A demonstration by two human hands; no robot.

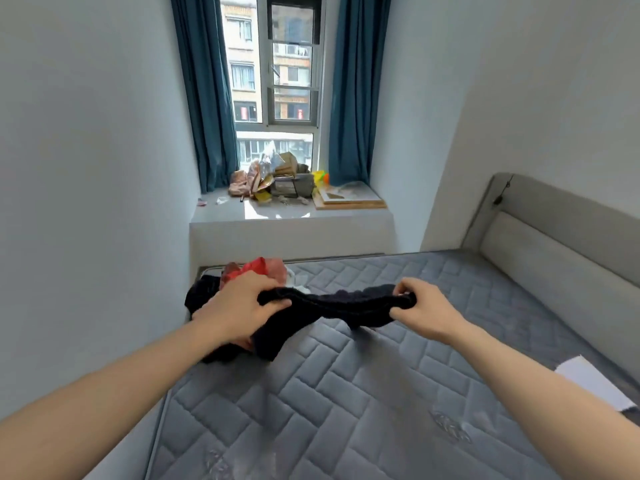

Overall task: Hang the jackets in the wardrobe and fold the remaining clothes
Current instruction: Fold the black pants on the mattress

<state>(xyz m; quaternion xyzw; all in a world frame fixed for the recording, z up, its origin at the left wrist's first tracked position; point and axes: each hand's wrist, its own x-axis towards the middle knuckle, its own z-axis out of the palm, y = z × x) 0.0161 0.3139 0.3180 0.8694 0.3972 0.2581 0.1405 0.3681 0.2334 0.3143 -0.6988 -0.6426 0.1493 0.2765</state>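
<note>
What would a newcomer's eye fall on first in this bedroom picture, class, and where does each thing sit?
First, the dark knit garment stretched between the left hand and right hand, held above the grey quilted mattress. Behind the left hand, red and pink clothes lie heaped at the mattress's far edge. Beyond, a cluttered window ledge sits between blue curtains.

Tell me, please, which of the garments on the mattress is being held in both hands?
The black knit garment, stretched between the left hand and right hand; the red garment lies untouched behind it.
</note>
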